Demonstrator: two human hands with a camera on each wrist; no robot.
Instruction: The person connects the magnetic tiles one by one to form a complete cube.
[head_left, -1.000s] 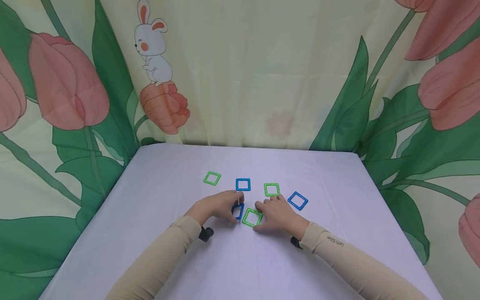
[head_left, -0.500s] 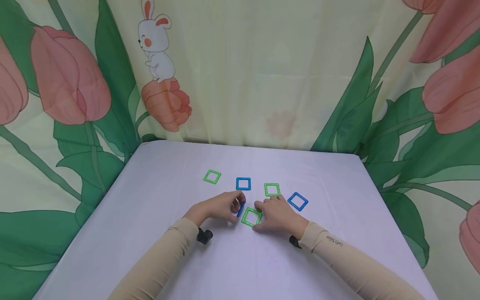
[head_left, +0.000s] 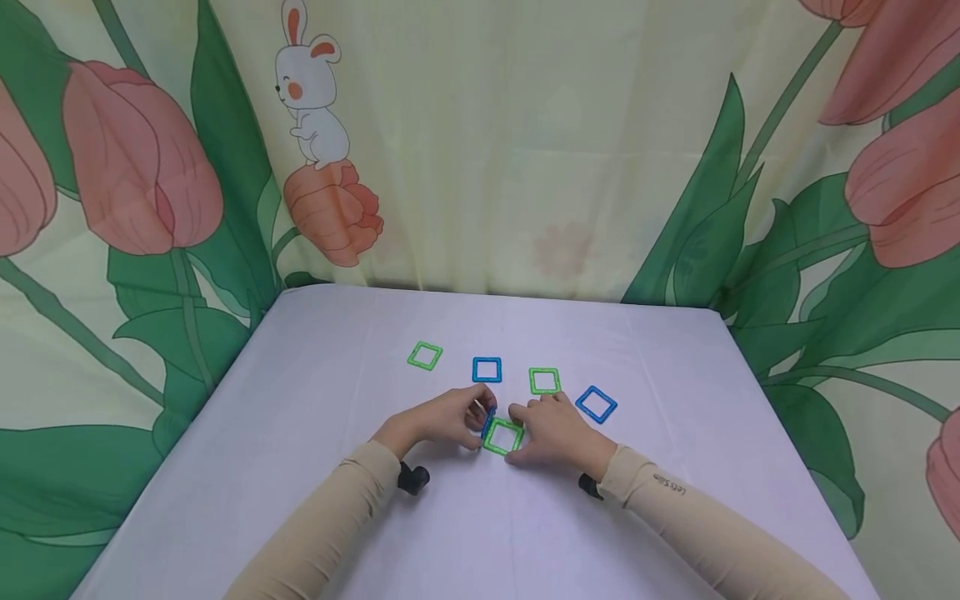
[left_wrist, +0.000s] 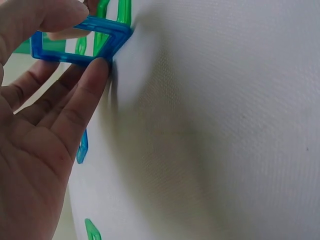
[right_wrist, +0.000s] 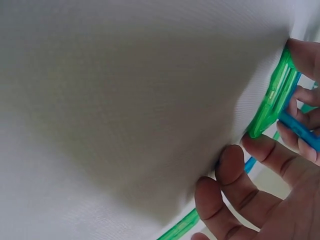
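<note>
A blue square magnetic tile (head_left: 488,422) stands on edge at the left side of a green square magnetic tile (head_left: 501,451), which lies flat on the table. My left hand (head_left: 446,417) pinches the blue tile; in the left wrist view, the thumb is above the blue frame (left_wrist: 65,57) and the fingertips are under it. My right hand (head_left: 558,429) holds the green tile at its right side. From the right wrist, its thumb and index finger show at opposite ends of the green frame (right_wrist: 275,100), with the blue tile close behind.
Behind the hands, from left to right, lie a green tile (head_left: 432,345), a blue tile (head_left: 487,360), another green tile (head_left: 544,369) near the right fingertips, and a blue tile (head_left: 605,396) turned like a diamond. A white cloth (head_left: 420,533) covers the table, with a printed curtain (head_left: 480,167) beyond.
My left hand has turned the blue tile more upright and brought it right to the green tile's left edge. The right hand stays almost still on the green tile.
</note>
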